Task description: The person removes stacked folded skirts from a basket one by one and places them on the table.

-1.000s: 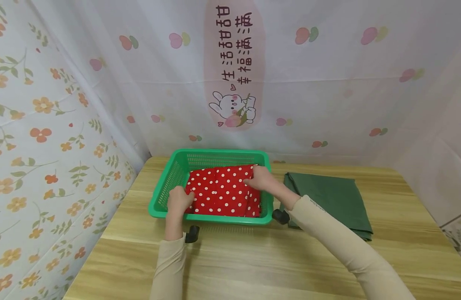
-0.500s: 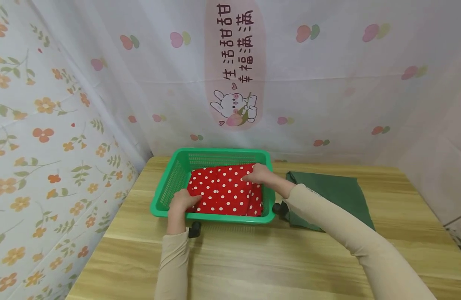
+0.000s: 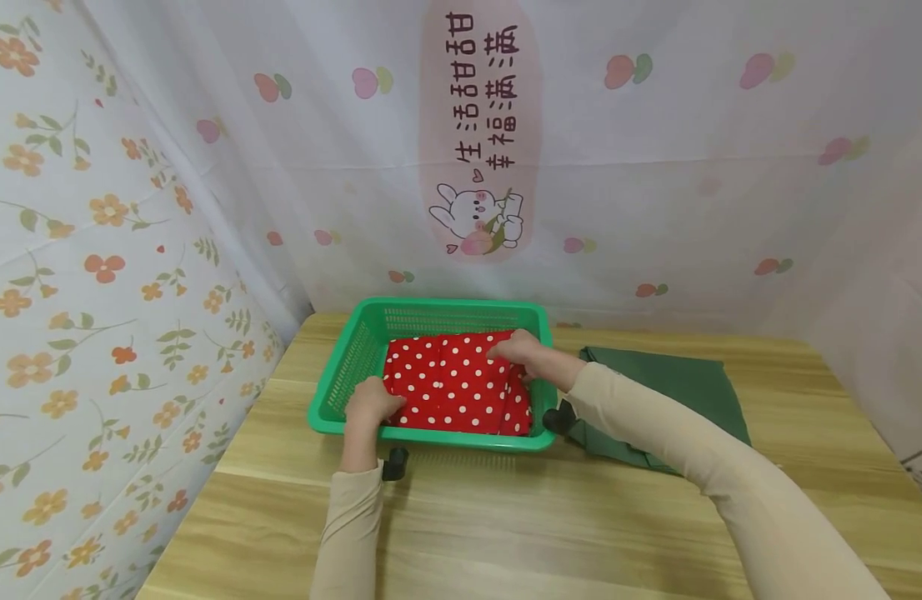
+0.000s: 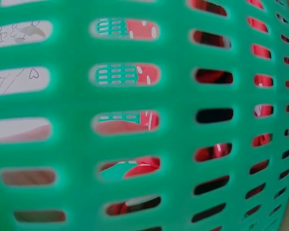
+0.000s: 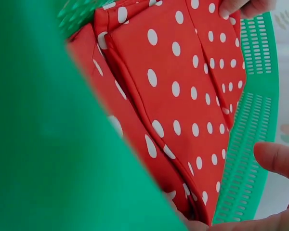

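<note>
A folded red cloth with white polka dots (image 3: 461,382) lies inside a green plastic basket (image 3: 446,302). My left hand (image 3: 371,402) reaches over the basket's near left rim, its thumb extended above the cloth's left end. The lower fingers are hidden by the basket wall. My right hand (image 3: 527,350) is at the cloth's far right corner. In the right wrist view, the right thumb (image 5: 274,156) stands away from the cloth, while the fingers lie along its edge. Mostly the perforated basket wall (image 4: 178,101) fills the left wrist view, with red showing through its slots.
A folded dark green cloth (image 3: 674,379) lies right of the basket, partly behind the right sleeve (image 3: 656,425). Both rest on a wooden table (image 3: 461,533). A printed white curtain (image 3: 341,167) hangs behind, and a flowered one (image 3: 93,333) hangs on the left.
The left thumb moved farther over the cloth, then slightly back. My right hand stays by the far right corner with small shifts. The whole head view drifted a little.
</note>
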{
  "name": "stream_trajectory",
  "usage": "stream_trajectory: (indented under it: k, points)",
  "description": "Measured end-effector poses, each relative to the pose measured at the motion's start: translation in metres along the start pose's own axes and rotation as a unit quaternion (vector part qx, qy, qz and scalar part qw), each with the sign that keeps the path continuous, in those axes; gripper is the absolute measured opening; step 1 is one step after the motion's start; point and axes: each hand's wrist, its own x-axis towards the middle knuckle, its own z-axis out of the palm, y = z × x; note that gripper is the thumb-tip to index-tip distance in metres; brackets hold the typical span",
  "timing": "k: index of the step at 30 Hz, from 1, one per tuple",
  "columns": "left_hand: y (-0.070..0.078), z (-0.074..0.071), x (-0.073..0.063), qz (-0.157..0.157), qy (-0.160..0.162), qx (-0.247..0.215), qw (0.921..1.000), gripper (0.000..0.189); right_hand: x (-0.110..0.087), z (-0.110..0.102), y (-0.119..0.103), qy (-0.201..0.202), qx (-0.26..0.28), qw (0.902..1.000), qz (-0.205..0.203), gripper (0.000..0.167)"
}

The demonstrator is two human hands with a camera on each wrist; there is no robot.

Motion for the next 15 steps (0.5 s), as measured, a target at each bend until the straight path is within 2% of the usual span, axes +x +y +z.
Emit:
stream_trajectory:
  k: [7, 15]
  points:
    - [0.002, 0.001, 0.001, 0.0, 0.008, 0.014, 0.9999, 0.028, 0.003, -0.005, 0.0, -0.017, -0.007, 0.9998, 0.003, 0.049]
    - [0.006, 0.003, 0.0, -0.021, 0.059, 0.033, 0.9975, 0.03, 0.014, -0.002, -0.002, -0.024, -0.048, 0.9986, 0.003, 0.049]
